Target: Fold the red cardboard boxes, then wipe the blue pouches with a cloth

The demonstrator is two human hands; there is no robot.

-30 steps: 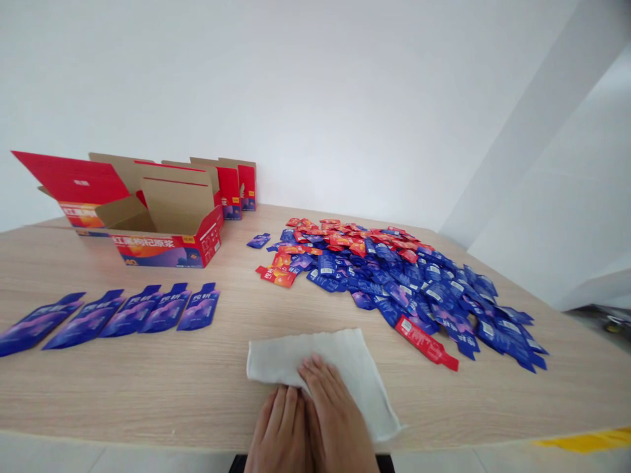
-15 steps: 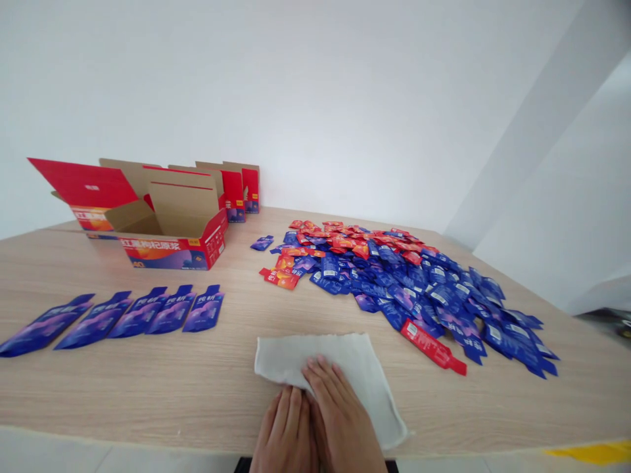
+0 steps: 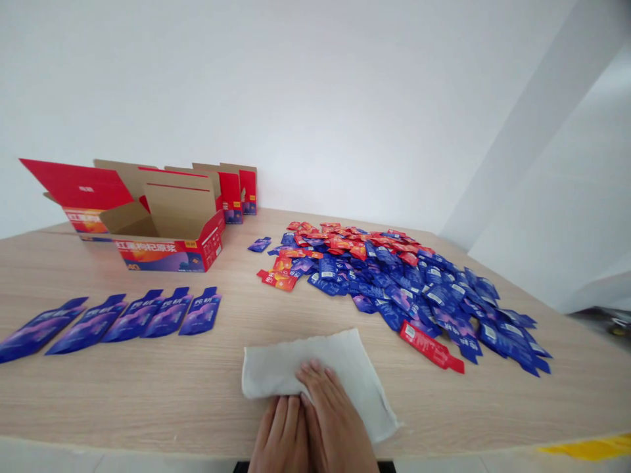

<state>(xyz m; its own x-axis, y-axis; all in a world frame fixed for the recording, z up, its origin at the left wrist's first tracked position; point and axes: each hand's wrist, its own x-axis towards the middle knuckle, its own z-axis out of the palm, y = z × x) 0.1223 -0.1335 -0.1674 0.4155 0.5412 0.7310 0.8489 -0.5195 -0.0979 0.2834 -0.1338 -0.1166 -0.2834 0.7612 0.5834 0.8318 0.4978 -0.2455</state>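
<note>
A pale grey-white cloth point(image 3: 320, 351) lies on the table near its front edge. My right hand point(image 3: 338, 420) rests on it, fingers stretched out and pressing the fabric flat. Close beside it, my left hand point(image 3: 282, 433) has its fingers extended and laid together, with the tips at the cloth's near edge; whether they reach under it I cannot tell. The two hands touch along their inner sides, and their thumbs are partly hidden.
Several blue pouches point(image 3: 167, 314) lie in a slanted row at left. Behind them stands an open carton point(image 3: 162, 255), with more red cartons point(image 3: 249, 190) farther back. A pile of blue and red pouches point(image 3: 394, 279) spreads at right, with one red pouch point(image 3: 431, 347) at its near edge.
The cloth has shifted slightly to the left and turned a little under my hands. Both hands have moved slightly left with it. The whole view has also shifted a little.
</note>
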